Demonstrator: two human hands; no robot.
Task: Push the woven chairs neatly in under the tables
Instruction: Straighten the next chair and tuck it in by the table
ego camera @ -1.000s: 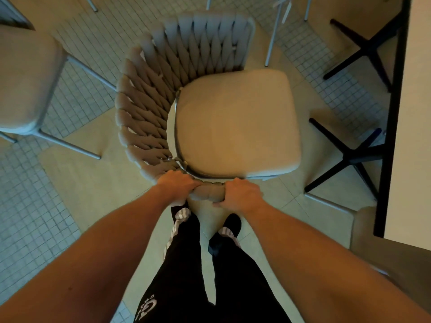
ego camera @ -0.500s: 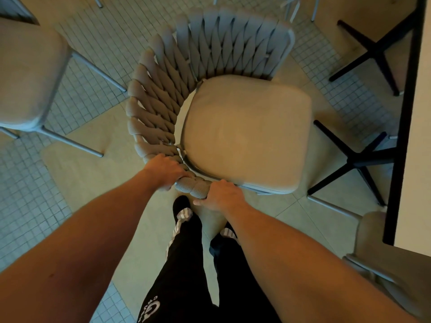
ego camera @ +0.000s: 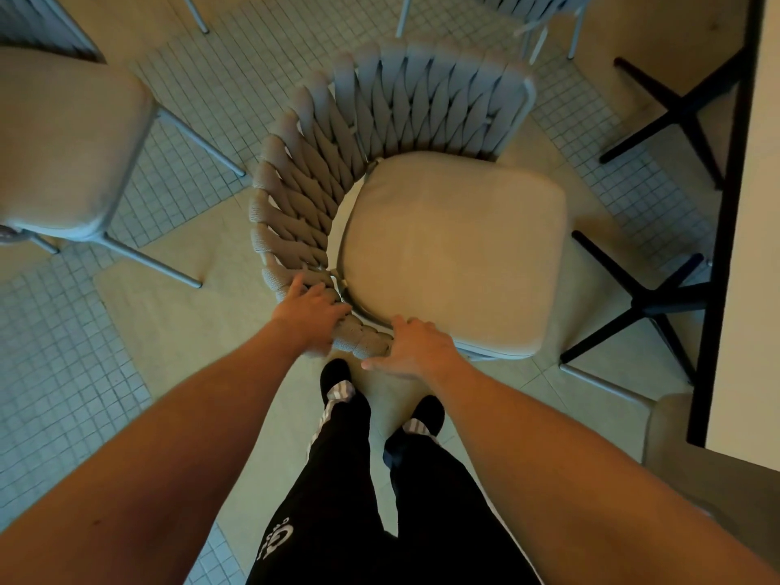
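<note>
A woven chair with a beige seat cushion and a curved rope-weave back stands on the floor in front of me. Its open front faces right, towards the white table with a black edge. My left hand rests on the near end of the woven back with its fingers spread over the weave. My right hand holds the tip of that woven rim beside the seat's near edge, thumb below and fingers on top.
The table's black cross base stands just right of the seat. A second cushioned chair is at the left, another woven chair at the top, and a chair part at lower right. My feet are just behind the chair.
The chair has turned and shifted right, towards the table base. My left hand has loosened from a grip to spread fingers on the weave.
</note>
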